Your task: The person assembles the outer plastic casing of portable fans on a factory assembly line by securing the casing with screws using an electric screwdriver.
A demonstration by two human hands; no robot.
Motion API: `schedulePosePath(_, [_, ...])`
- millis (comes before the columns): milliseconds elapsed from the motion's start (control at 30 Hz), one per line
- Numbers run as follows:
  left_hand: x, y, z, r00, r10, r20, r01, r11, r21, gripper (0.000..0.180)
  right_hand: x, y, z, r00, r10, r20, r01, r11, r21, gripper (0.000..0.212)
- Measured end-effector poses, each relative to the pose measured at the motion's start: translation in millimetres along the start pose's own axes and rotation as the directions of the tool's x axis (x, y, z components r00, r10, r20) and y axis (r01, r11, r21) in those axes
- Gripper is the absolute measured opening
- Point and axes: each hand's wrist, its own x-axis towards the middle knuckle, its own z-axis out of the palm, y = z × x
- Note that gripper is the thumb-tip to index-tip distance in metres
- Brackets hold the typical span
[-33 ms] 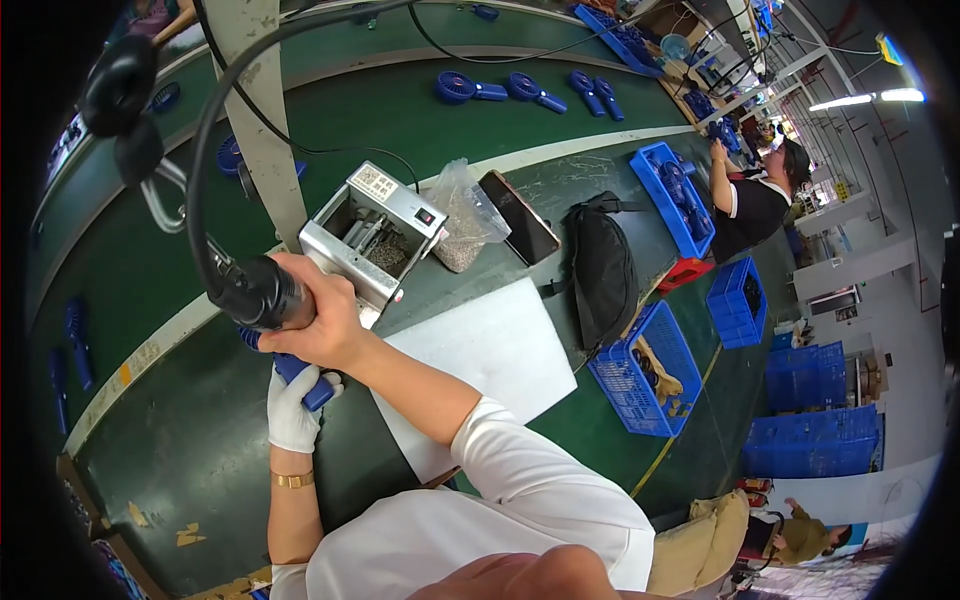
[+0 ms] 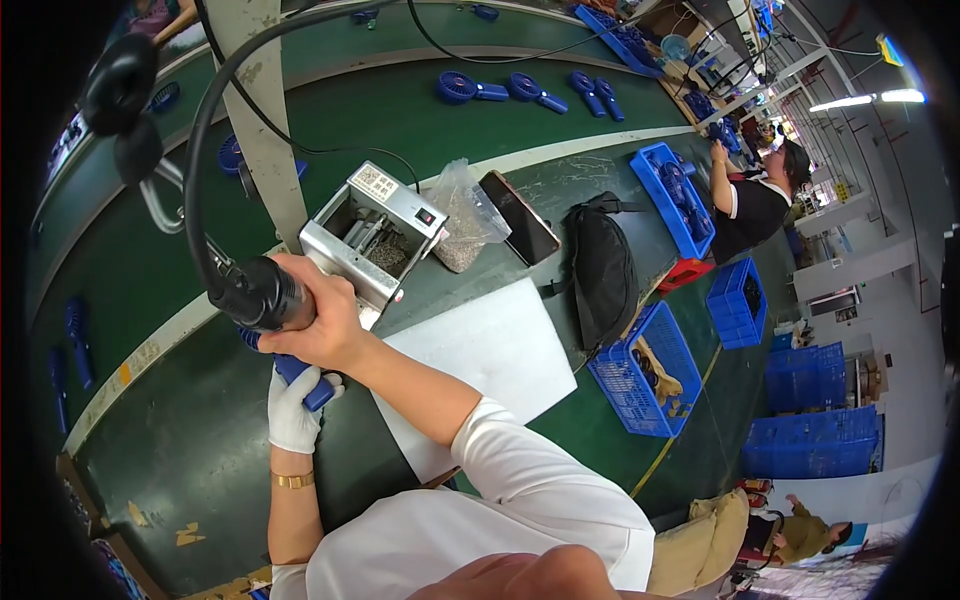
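Observation:
My right hand (image 2: 328,325), bare, is wrapped round a black electric screwdriver (image 2: 262,296) that hangs from a thick black cable. Below it, my left hand (image 2: 292,412), in a white glove, grips a blue handheld fan (image 2: 318,394). The fan's handle end sticks out past the gloved fingers; its head is mostly hidden under my right hand and the driver. The driver's tip is out of sight, so I cannot tell whether it touches the fan. Just beyond my right hand stands a silver screw feeder (image 2: 425,205) with small screws in its open hopper.
Behind the feeder are a clear bag of screws (image 2: 460,232) and a phone (image 2: 520,222). A white foam sheet (image 2: 500,345), black bag (image 2: 602,270) and blue tray (image 2: 648,165) lie rightward. Several blue fans (image 2: 456,88) rest on the green belt. A co-worker (image 2: 757,210) sits far right.

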Motion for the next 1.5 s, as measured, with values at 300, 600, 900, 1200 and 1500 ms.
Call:
schedulePosePath(300, [1.9, -20.9, -14.1, 0.969, 0.221, -0.108, -0.192, 0.955, 0.227, 0.053, -18.5, 5.2, 20.1, 0.888, 0.419, 0.192, -0.456, 0.857, 0.239, 0.063])
schedulePosePath(600, [5.7, -19.0, -5.1, 0.969, 0.199, -0.149, -0.129, 0.914, 0.385, 0.028, -14.8, 5.9, 27.5, 0.948, 0.286, 0.136, -0.311, 0.755, 0.578, 0.085])
schedulePosePath(900, [-4.4, -8.8, -0.6, 0.966, 0.159, -0.203, -0.066, 0.915, 0.399, 0.025, -21.7, 9.8, 40.7, 0.948, 0.294, 0.121, -0.303, 0.719, 0.625, 0.087])
schedulePosePath(1200, [2.1, -21.1, -9.5, 0.935, 0.284, -0.214, -0.122, 0.822, 0.557, 0.032, -32.8, 26.3, 47.1, 0.946, 0.293, 0.142, -0.318, 0.742, 0.589, 0.078])
schedulePosePath(1500, [-0.6, -23.3, -11.3, 0.965, 0.207, -0.163, -0.169, 0.960, 0.223, 0.033, -25.6, 10.8, 37.6, 0.970, 0.223, 0.095, -0.240, 0.824, 0.514, 0.082])
